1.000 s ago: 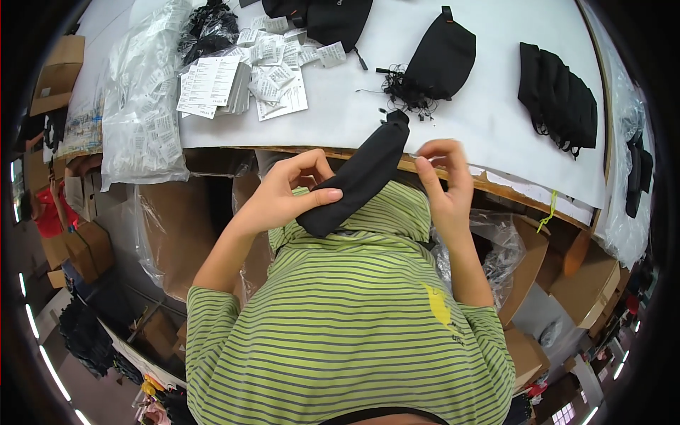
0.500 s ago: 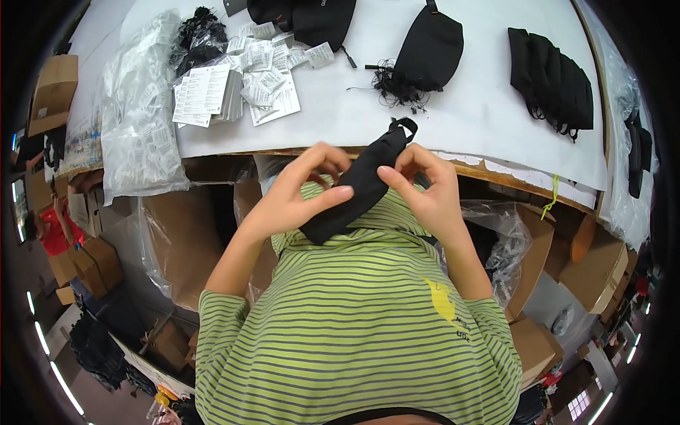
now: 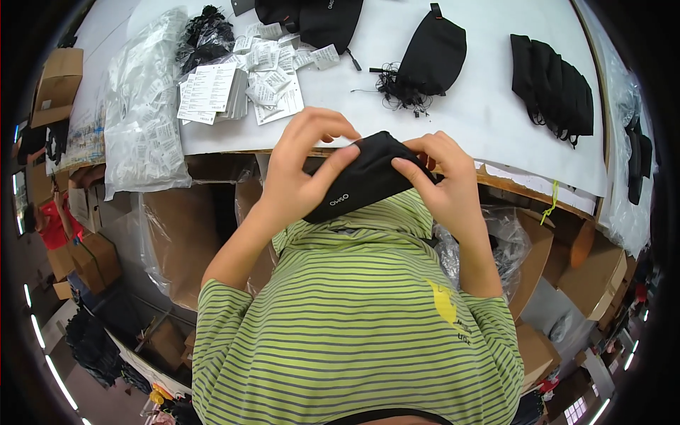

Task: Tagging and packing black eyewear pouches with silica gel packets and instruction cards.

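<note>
A black fabric pouch with small white lettering is held at the table's near edge, close to my striped shirt. My left hand pinches its upper left edge, thumb in front and fingers behind. At the pouch's right end, my right hand grips it between thumb and fingers; the fingertips are partly hidden behind the cloth. Beyond my hands another black pouch lies on the white table beside a tangle of black cords. More black pouches lie overlapping in a row at the right.
Printed white cards are stacked at the left, beside loose small labels and black cords in clear plastic. A clear bag of labels hangs over the table edge. Cardboard boxes stand below the table. A person in red is far left.
The pouch has turned from steeply slanted to nearly sideways, and its lettering now shows. Both hands have shifted their hold, the left moving up to its upper edge. The strap loop is out of sight.
</note>
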`<move>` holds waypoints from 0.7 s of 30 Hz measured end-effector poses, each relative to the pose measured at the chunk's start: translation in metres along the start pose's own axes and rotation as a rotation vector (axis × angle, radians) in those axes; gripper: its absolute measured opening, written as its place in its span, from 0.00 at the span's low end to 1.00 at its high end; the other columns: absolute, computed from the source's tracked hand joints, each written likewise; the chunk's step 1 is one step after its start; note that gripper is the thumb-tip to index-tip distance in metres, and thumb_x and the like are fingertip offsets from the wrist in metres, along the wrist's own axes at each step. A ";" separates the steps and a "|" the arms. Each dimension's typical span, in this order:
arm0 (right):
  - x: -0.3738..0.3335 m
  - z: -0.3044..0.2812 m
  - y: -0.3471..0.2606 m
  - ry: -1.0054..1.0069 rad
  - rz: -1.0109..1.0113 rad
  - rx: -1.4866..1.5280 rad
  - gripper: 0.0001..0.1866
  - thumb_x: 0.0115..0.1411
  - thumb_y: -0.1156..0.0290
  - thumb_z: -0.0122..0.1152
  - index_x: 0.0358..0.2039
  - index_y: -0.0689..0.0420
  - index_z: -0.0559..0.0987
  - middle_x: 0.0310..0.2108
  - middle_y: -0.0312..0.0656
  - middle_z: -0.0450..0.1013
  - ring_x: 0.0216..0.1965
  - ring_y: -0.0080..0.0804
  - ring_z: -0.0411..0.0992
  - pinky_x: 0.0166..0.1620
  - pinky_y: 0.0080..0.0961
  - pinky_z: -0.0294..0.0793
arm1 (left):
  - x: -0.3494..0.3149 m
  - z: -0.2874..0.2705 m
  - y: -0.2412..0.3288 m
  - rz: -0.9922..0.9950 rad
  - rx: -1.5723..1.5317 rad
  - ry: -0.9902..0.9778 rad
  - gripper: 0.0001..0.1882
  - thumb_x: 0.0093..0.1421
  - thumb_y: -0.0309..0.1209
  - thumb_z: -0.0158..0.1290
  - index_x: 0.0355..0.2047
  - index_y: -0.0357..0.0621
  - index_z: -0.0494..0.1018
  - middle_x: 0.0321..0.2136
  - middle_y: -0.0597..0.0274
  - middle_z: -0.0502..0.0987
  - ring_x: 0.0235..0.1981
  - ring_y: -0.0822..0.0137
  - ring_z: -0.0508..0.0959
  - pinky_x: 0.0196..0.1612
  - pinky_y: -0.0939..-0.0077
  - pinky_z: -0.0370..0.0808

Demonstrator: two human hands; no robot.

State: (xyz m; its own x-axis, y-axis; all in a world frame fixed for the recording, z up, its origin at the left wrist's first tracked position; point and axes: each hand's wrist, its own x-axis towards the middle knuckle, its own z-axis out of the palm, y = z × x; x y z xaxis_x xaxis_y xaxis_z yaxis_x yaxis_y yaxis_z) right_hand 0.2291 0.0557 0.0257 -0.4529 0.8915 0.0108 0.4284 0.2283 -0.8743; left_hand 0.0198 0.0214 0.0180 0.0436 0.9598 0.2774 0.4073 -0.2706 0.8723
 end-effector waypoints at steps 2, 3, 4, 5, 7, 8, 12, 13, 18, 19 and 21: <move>-0.002 0.003 -0.001 0.011 -0.011 0.001 0.10 0.49 0.70 0.67 0.29 0.61 0.78 0.21 0.38 0.69 0.24 0.27 0.65 0.28 0.21 0.64 | -0.001 0.002 0.007 0.077 0.066 -0.065 0.08 0.50 0.24 0.58 0.33 0.41 0.75 0.33 0.63 0.73 0.32 0.64 0.73 0.36 0.76 0.71; -0.003 0.003 -0.001 0.006 -0.010 0.004 0.10 0.49 0.70 0.67 0.29 0.61 0.78 0.21 0.38 0.69 0.24 0.27 0.65 0.28 0.21 0.64 | -0.002 0.004 0.011 0.155 0.132 -0.134 0.09 0.49 0.24 0.59 0.33 0.41 0.75 0.33 0.63 0.74 0.32 0.64 0.73 0.36 0.75 0.72; -0.005 0.004 0.002 -0.021 0.012 0.053 0.10 0.50 0.69 0.66 0.29 0.61 0.78 0.21 0.37 0.70 0.24 0.25 0.64 0.28 0.20 0.64 | -0.004 0.006 0.014 0.090 0.139 -0.150 0.10 0.48 0.25 0.60 0.32 0.42 0.75 0.34 0.62 0.74 0.34 0.62 0.74 0.36 0.72 0.73; -0.007 0.006 0.005 -0.047 0.035 0.103 0.10 0.51 0.68 0.66 0.29 0.61 0.78 0.21 0.36 0.70 0.24 0.24 0.64 0.28 0.19 0.63 | -0.006 0.005 0.016 0.084 0.143 -0.151 0.10 0.48 0.25 0.60 0.32 0.42 0.75 0.34 0.62 0.74 0.34 0.62 0.74 0.36 0.72 0.73; -0.011 0.011 0.011 -0.091 0.121 0.247 0.10 0.52 0.67 0.65 0.29 0.61 0.78 0.22 0.35 0.70 0.24 0.22 0.64 0.29 0.18 0.63 | -0.007 0.003 0.015 0.065 0.159 -0.206 0.11 0.47 0.21 0.60 0.32 0.41 0.76 0.37 0.59 0.75 0.35 0.61 0.76 0.38 0.73 0.74; -0.013 0.014 0.015 -0.132 0.204 0.397 0.10 0.53 0.66 0.64 0.28 0.61 0.77 0.23 0.33 0.71 0.25 0.19 0.64 0.29 0.16 0.62 | -0.010 0.004 0.013 0.064 0.151 -0.207 0.11 0.47 0.21 0.60 0.32 0.41 0.76 0.37 0.59 0.75 0.35 0.61 0.76 0.38 0.73 0.74; -0.016 0.021 0.026 -0.224 0.326 0.502 0.10 0.56 0.66 0.62 0.27 0.61 0.77 0.23 0.31 0.72 0.26 0.15 0.64 0.30 0.15 0.63 | -0.026 0.018 -0.001 0.122 0.160 -0.143 0.10 0.46 0.23 0.61 0.30 0.41 0.74 0.36 0.62 0.75 0.35 0.61 0.75 0.37 0.71 0.73; -0.016 0.022 0.026 -0.224 0.330 0.503 0.10 0.56 0.66 0.62 0.27 0.61 0.77 0.23 0.31 0.72 0.26 0.15 0.64 0.30 0.15 0.63 | -0.029 0.020 -0.005 0.157 0.172 -0.112 0.10 0.45 0.23 0.61 0.30 0.41 0.73 0.36 0.62 0.75 0.35 0.60 0.75 0.37 0.71 0.73; -0.023 0.034 0.033 -0.213 0.539 0.968 0.07 0.57 0.70 0.59 0.29 0.61 0.75 0.24 0.30 0.69 0.29 0.14 0.66 0.32 0.11 0.62 | -0.043 0.024 -0.015 0.380 0.336 0.095 0.13 0.38 0.21 0.63 0.27 0.43 0.77 0.30 0.65 0.74 0.31 0.65 0.73 0.35 0.74 0.71; -0.023 0.034 0.033 -0.218 0.540 0.968 0.07 0.57 0.70 0.59 0.29 0.61 0.75 0.24 0.30 0.69 0.29 0.14 0.66 0.32 0.11 0.62 | -0.044 0.024 -0.016 0.377 0.339 0.097 0.13 0.38 0.21 0.63 0.27 0.43 0.77 0.30 0.65 0.74 0.31 0.65 0.73 0.35 0.74 0.71; -0.021 0.032 0.032 -0.274 0.550 0.978 0.07 0.57 0.70 0.58 0.30 0.61 0.75 0.24 0.31 0.70 0.29 0.15 0.66 0.34 0.11 0.63 | -0.046 0.023 -0.018 0.422 0.343 0.094 0.13 0.38 0.20 0.63 0.27 0.43 0.77 0.29 0.64 0.74 0.30 0.64 0.74 0.34 0.73 0.72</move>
State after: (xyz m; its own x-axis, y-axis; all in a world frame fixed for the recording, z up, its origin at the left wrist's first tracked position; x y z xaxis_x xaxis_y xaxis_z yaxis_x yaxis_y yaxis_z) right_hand 0.2273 0.0315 -0.0178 -0.5990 0.6339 -0.4892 -0.1141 -0.6723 -0.7314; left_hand 0.0314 -0.0165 -0.0199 0.1927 0.7579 0.6232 0.6462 -0.5760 0.5007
